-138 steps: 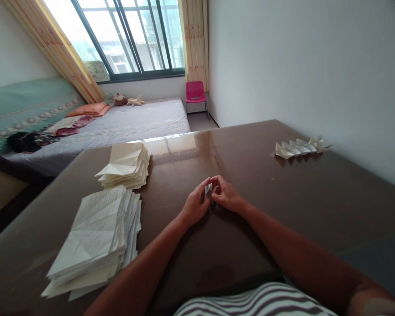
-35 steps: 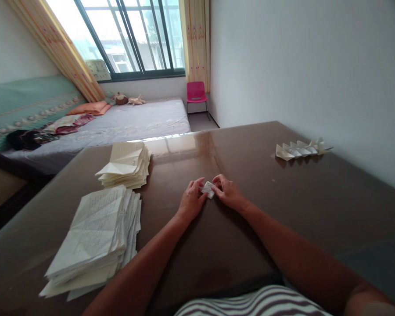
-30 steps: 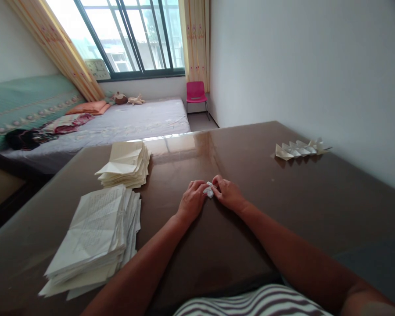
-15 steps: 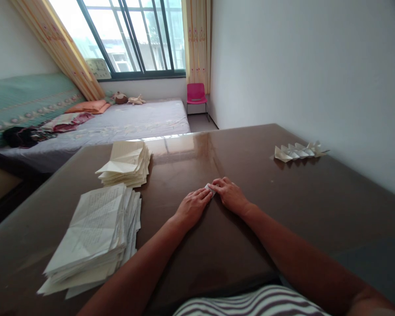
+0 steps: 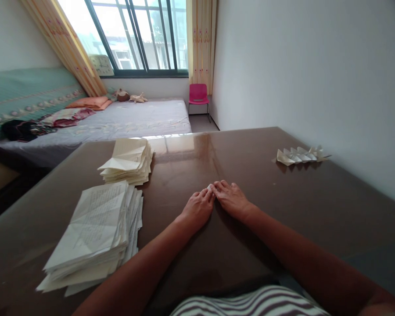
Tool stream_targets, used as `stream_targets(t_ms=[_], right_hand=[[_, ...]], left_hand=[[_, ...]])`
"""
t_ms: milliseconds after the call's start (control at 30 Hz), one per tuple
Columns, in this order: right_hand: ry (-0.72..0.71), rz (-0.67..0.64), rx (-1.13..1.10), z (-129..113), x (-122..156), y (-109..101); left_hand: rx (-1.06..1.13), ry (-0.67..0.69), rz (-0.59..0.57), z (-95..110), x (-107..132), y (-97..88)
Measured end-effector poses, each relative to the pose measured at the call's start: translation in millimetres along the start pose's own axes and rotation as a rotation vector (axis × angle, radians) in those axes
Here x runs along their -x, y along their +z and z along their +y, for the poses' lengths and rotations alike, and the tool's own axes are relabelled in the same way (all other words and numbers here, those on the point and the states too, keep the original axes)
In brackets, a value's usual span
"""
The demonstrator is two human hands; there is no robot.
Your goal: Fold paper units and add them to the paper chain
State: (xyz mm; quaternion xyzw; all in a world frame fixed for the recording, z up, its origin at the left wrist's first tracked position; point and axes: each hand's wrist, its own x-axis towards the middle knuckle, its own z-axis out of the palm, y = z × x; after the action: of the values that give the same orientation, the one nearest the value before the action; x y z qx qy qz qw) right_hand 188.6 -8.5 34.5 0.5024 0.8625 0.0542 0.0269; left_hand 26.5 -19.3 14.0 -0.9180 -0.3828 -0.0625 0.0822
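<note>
A small folded piece of white paper (image 5: 210, 187) lies on the brown table (image 5: 171, 166), mostly covered by my fingers. My left hand (image 5: 199, 206) presses it from the left with fingers held together. From the right, my right hand (image 5: 230, 197) meets it, its fingers bent over the paper and touching the left fingertips. Only a small white tip of the paper shows between them, so its shape is hidden.
To the left stand a stack of creased, written paper sheets (image 5: 88, 219) and, behind it, a stack of yellowish folded sheets (image 5: 127, 153). Several folded paper pieces (image 5: 301, 156) stand in a row at the far right. Beyond the table are a bed (image 5: 145, 114) and a pink chair (image 5: 198, 94).
My hands have closed in over the folded paper, and less of it shows. The right fingers now lie closer to the left ones. The whole view has shifted slightly.
</note>
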Motion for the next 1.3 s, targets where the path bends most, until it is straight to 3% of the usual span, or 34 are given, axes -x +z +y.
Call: stream_targets(t_ms=[167, 333, 433, 700, 1133, 1300], right_hand=[[-0.048, -0.039, -0.057, 9.7, -0.4, -5.9], [0.042, 0.016, -0.026, -1.7, 0.6, 1.8], [0.026, 0.048, -0.055, -2.8, 3.9, 4.7], [-0.130, 0.068, -0.335, 34.1, 10.3, 4.5], [-0.084, 0.102, -0.455, 24.1, 3.7, 3.6], [-0.004, 0.236, -0.578, 30.1, 0.0, 15.9]], left_hand=[[0.029, -0.009, 0.000, -2.3, 2.4, 0.8], [0.025, -0.024, 0.011, -0.3, 5.1, 3.9], [0.054, -0.050, 0.013, -2.8, 6.6, 1.3], [0.071, -0.093, 0.021, -9.1, 3.9, -6.7], [0.239, -0.080, 0.123, -16.5, 3.4, -0.3], [0.236, -0.067, 0.150, -17.7, 3.7, 0.7]])
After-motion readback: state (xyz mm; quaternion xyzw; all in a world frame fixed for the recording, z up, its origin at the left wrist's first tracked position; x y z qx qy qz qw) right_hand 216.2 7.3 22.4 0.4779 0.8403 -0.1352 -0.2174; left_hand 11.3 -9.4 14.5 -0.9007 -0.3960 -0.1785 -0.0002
